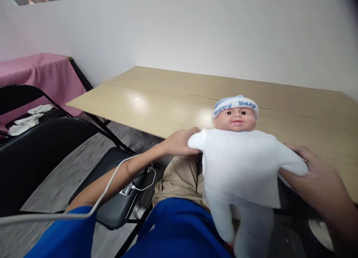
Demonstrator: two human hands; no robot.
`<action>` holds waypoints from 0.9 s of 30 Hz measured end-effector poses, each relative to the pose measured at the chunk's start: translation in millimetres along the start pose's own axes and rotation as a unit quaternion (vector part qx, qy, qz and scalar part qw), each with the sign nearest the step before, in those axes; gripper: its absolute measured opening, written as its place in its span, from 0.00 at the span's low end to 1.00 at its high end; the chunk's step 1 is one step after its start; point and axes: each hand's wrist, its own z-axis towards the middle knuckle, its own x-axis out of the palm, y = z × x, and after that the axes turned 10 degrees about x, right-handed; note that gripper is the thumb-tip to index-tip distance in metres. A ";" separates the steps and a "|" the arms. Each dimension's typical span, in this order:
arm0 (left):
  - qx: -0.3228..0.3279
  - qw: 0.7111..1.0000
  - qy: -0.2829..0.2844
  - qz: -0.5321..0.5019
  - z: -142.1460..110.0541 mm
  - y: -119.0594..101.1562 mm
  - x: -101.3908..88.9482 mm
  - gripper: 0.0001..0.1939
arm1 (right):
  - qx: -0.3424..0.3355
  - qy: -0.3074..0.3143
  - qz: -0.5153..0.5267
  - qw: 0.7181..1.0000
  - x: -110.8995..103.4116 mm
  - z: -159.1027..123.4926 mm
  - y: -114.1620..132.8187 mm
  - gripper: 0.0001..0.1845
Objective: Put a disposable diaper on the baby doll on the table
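Note:
A baby doll [240,164] in a white suit and a cap lettered "Happy Baby" is held upright in front of me, over my lap, facing the camera. My left hand [179,141] is closed on the doll's arm at its left side. My right hand [313,172] grips the other arm, fingers wrapped behind the sleeve. The doll's legs hang down toward my blue shirt.
A long light wooden table [173,97] stands just beyond the doll against a white wall. Black folding chairs [41,150] are at my left, one with white cloths [28,120] on it. A pink-covered table [47,73] is at far left. A white cable [112,176] crosses my left arm.

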 end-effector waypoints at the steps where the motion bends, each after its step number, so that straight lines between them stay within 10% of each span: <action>1: 0.006 1.000 0.009 0.005 10.5 7.2 -5.2 0.31 | 0.000 0.008 -0.017 1.000 -0.5 8.5 -3.3 0.27; 7: 0.007 0.997 0.063 0.046 48.4 40.8 -16.0 0.30 | -0.049 0.045 -0.074 0.995 17.7 37.4 -28.6 0.28; 17: -0.074 0.984 0.078 0.143 37.2 58.3 -10.9 0.39 | -0.001 0.068 -0.064 0.996 45.1 33.0 -54.7 0.33; 27: 0.043 0.977 0.028 0.208 18.7 94.8 -6.9 0.36 | -0.052 0.070 0.001 0.996 62.1 41.6 -83.2 0.29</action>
